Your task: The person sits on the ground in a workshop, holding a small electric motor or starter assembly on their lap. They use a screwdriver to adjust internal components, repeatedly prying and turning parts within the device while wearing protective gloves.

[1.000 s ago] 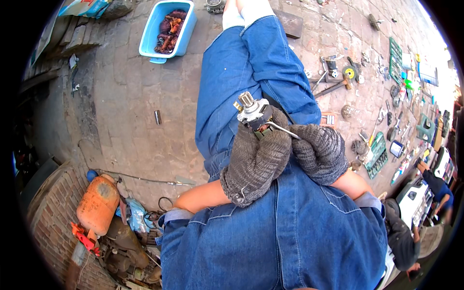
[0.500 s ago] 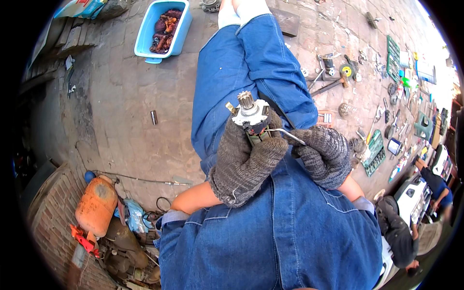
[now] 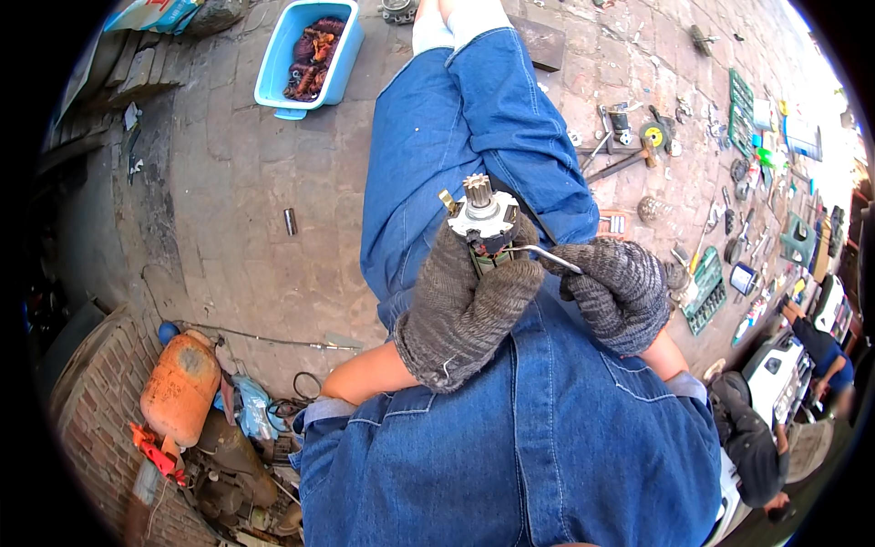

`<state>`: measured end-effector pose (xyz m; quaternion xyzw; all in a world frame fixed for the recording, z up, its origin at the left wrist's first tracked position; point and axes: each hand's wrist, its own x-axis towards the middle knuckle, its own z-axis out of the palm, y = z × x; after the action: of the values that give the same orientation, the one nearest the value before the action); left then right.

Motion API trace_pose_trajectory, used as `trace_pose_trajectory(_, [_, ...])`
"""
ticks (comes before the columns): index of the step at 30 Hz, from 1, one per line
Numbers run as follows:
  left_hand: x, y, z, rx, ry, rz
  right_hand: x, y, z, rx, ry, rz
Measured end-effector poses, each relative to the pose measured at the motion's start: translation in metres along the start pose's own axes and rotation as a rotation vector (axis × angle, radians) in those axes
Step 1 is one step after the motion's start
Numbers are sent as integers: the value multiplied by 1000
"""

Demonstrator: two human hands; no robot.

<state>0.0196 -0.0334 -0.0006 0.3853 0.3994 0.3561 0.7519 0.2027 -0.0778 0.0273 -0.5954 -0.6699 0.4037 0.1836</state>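
In left hand (image 3: 467,305), silvery toothed part (image 3: 483,217)

The left hand (image 3: 467,308) and right hand (image 3: 622,294) curl, forearms (image 3: 369,376) angled inward.

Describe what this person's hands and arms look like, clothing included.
The left hand and right hand wear knitted gloves in mottled dark and lighter grey. A loose pale thread shows near the left glove's cuff. The forearms are partly bare, below blue denim sleeves ending in paler cuffs.

Room over the left paving (image 3: 237,283), around metal cylinder (image 3: 290,221) and blue basin (image 3: 344,66).
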Motion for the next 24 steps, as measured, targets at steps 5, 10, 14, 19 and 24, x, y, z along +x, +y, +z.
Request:
trace_pose_trajectory(5, [1,-7,-1,-244,78,-80,2,-5,5,-49,53,-14])
trace_pose_trajectory(10, [3,-13,-8,-270,77,-110,0,-7,14,61,86,55])
trace_pose_trajectory(14, [7,-17,-5,484,-83,289,4,-8,17,60,70,45])
trace_pose_trajectory(19, [6,-8,5,-23,-42,0,5,-8,19,-11,160,-29])
trace_pose_trajectory(24, [11,-8,-1,-61,-123,67,2,-6,4,96,81,47])
